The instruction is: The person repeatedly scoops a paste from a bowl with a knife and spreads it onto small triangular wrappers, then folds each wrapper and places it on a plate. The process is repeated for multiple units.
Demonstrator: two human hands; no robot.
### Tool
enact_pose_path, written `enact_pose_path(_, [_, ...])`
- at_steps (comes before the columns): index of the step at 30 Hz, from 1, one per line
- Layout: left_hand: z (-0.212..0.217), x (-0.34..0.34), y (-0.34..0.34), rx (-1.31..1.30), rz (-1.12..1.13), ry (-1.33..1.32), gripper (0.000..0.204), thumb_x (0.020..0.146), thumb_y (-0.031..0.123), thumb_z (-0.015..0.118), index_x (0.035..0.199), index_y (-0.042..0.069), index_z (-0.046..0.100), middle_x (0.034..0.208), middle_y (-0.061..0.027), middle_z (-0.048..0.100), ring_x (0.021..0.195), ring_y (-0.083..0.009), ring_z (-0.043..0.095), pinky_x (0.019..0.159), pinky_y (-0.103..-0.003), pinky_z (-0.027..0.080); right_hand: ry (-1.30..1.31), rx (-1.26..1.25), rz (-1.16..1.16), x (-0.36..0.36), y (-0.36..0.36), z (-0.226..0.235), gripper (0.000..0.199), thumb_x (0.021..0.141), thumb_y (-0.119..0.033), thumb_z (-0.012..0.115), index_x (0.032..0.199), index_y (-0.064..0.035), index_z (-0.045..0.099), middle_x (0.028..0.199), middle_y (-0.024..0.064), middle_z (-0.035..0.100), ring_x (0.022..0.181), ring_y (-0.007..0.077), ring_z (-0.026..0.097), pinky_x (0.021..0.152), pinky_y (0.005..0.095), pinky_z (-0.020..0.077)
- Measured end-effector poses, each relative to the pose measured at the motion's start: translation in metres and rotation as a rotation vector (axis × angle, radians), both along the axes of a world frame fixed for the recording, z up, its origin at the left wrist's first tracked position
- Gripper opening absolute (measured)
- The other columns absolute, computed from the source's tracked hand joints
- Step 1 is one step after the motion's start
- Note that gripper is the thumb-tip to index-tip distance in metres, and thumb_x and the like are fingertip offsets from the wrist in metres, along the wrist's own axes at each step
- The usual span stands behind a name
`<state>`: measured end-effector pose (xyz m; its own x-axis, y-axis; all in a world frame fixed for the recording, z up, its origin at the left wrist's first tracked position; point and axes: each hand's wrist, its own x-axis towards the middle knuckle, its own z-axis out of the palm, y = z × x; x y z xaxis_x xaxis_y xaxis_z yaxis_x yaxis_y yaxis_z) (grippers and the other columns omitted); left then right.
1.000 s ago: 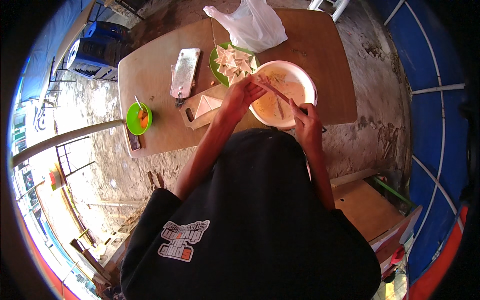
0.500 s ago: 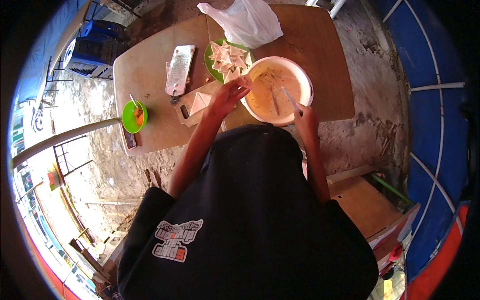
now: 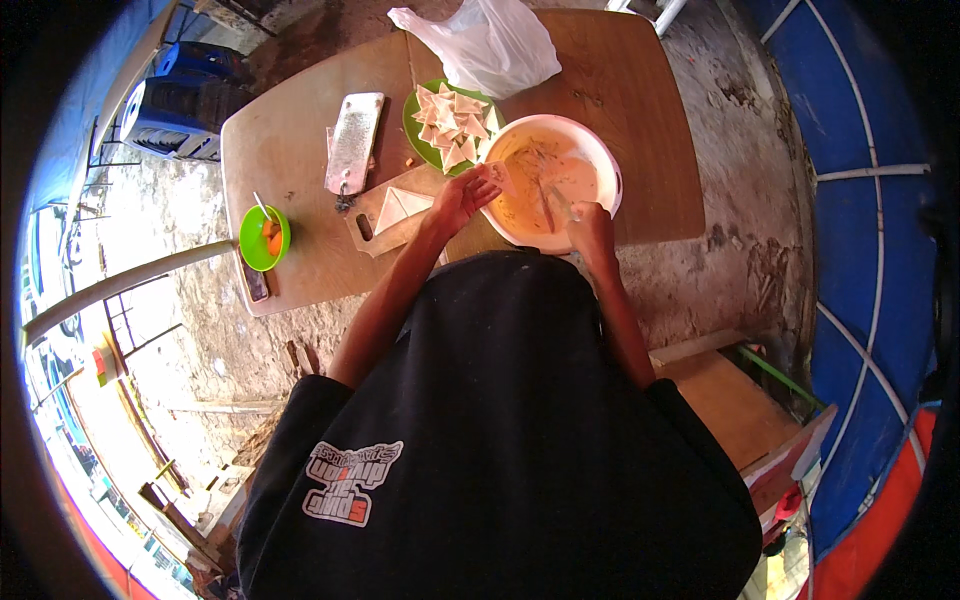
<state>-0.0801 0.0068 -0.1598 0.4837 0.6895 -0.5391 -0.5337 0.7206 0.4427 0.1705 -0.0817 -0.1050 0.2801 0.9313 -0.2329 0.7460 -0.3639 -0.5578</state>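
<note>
Over the left rim of a white basin (image 3: 607, 165), my left hand (image 3: 462, 200) holds a thin, pale flat piece (image 3: 498, 178) at its fingertips. My right hand (image 3: 592, 228) is closed on a knife (image 3: 562, 204), whose blade reaches into the basin. Inside is an orange-brown mixture (image 3: 530, 165) with darker shreds and a long brown strip I cannot identify. Behind my left hand, a green plate (image 3: 412, 122) carries a pile of pale triangular pieces (image 3: 452, 120). More pale triangles (image 3: 400, 208) lie on a wooden cutting board (image 3: 372, 236) beside my left forearm.
A metal grater (image 3: 358, 140) lies left of the plate. Farther left stands a green bowl (image 3: 258, 258) with orange pieces and a spoon, beside a dark phone-like object (image 3: 257, 284). A white plastic bag (image 3: 490, 50) sits at the table's (image 3: 650, 130) far side.
My right hand has shifted slightly left, and the knife blade now points lower into the basin. My left hand has turned, its fingers more spread, with the pale piece still at the fingertips.
</note>
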Motion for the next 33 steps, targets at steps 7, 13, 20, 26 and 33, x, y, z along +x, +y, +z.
enact_pose_path(7, [-0.005, 0.000, 0.000, -0.004, 0.005, -0.012, 0.028, 0.095, 0.024, 0.056, 0.114, 0.003, 0.055, 0.110, -0.0107, 0.064, 0.099, -0.0219, 0.065, 0.097, -0.036, 0.051, 0.568, -0.064, -0.219, 0.005, -0.006, -0.008, 0.038, 0.078, -0.013, 0.071, 0.110, 0.0065, 0.065, 0.081, 0.0080, 0.067, 0.067, 0.0098, 0.063, 0.051, 0.0243, 0.0462])
enact_pose_path(13, [0.001, -0.001, -0.001, -0.017, 0.016, -0.018, 0.031, 0.096, 0.023, 0.055, 0.117, 0.000, 0.053, 0.112, -0.0128, 0.064, 0.102, -0.0234, 0.064, 0.098, -0.037, 0.050, 0.857, 0.016, -0.274, 0.012, -0.020, 0.018, 0.037, 0.084, -0.013, 0.068, 0.116, 0.0031, 0.062, 0.089, 0.0045, 0.066, 0.068, 0.0089, 0.060, 0.053, 0.0210, 0.0429])
enact_pose_path(20, [0.032, 0.007, 0.000, -0.061, 0.061, -0.033, 0.036, 0.097, 0.025, 0.053, 0.121, -0.001, 0.052, 0.115, -0.0177, 0.062, 0.105, -0.0274, 0.063, 0.099, -0.039, 0.050, 0.913, 0.068, -0.192, 0.020, -0.027, 0.048, 0.034, 0.088, -0.012, 0.065, 0.119, 0.0024, 0.061, 0.092, 0.0045, 0.067, 0.071, 0.0089, 0.060, 0.057, 0.0206, 0.0439])
enact_pose_path(26, [0.082, 0.014, 0.003, 0.015, 0.038, -0.046, 0.036, 0.099, 0.029, 0.050, 0.120, 0.001, 0.046, 0.114, -0.0248, 0.060, 0.107, -0.0322, 0.062, 0.098, -0.041, 0.051, 0.514, 0.366, 0.172, -0.006, -0.020, 0.080, 0.025, 0.090, -0.005, 0.061, 0.114, -0.0025, 0.068, 0.097, 0.0132, 0.070, 0.079, 0.0179, 0.065, 0.075, 0.0286, 0.0508])
enact_pose_path(33, [0.108, 0.018, -0.003, 0.057, 0.058, -0.065, 0.037, 0.101, 0.029, 0.046, 0.125, 0.001, 0.045, 0.119, -0.0270, 0.057, 0.110, -0.0342, 0.060, 0.101, -0.042, 0.049, 0.179, 0.426, 0.191, -0.020, -0.021, 0.090, 0.027, 0.087, -0.001, 0.063, 0.113, -0.0067, 0.070, 0.090, 0.0131, 0.062, 0.081, 0.0245, 0.064, 0.071, 0.0331, 0.0504])
